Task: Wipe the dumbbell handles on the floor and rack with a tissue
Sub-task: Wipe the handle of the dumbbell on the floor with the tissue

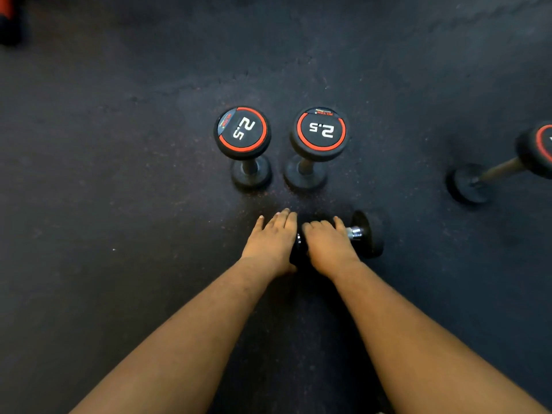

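Note:
A small black dumbbell [366, 234] lies on its side on the dark floor, its chrome handle end showing at the right. My right hand [328, 246] curls over that handle and covers most of it. My left hand [273, 240] rests with straight fingers over the dumbbell's left head, which is mostly hidden. No tissue is visible. Two dumbbells marked 2.5 stand upright just beyond my hands, one on the left [242, 132] and one on the right [321, 132].
Another dumbbell [504, 168] leans at the right edge of the view, its handle brownish. A red and black object [9, 19] sits at the top left corner. Dark rubber floor [119, 174] spreads all around.

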A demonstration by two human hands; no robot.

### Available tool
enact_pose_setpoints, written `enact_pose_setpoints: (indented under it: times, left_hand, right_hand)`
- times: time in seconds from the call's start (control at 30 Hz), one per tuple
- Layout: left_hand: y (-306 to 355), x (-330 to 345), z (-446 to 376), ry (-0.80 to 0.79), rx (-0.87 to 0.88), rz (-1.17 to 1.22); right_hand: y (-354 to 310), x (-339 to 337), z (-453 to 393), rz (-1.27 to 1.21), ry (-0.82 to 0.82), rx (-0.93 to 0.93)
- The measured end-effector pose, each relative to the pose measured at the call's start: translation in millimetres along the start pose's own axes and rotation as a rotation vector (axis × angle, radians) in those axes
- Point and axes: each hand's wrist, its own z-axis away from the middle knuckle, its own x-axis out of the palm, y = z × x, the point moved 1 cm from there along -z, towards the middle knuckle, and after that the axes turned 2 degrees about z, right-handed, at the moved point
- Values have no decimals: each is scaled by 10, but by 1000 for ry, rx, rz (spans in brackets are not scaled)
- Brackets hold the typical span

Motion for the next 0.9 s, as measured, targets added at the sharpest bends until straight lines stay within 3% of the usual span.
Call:
enact_pose_setpoints:
  times: [0.2, 0.37, 0.57, 0.9]
  left_hand:
    - [-13, 23, 20, -17, 8, -34]
    - [-15, 46, 18, -3, 7, -41]
    - [-16, 47, 42, -8, 18, -59]
    - [-34, -18, -40, -21, 8, 20]
  right_hand:
    - [92, 271, 386, 29, 142, 42]
    - [235, -112, -63, 5, -112, -6]
    - [257, 361, 425, 99, 260, 157]
    - [-213, 395, 497, -208, 336, 16]
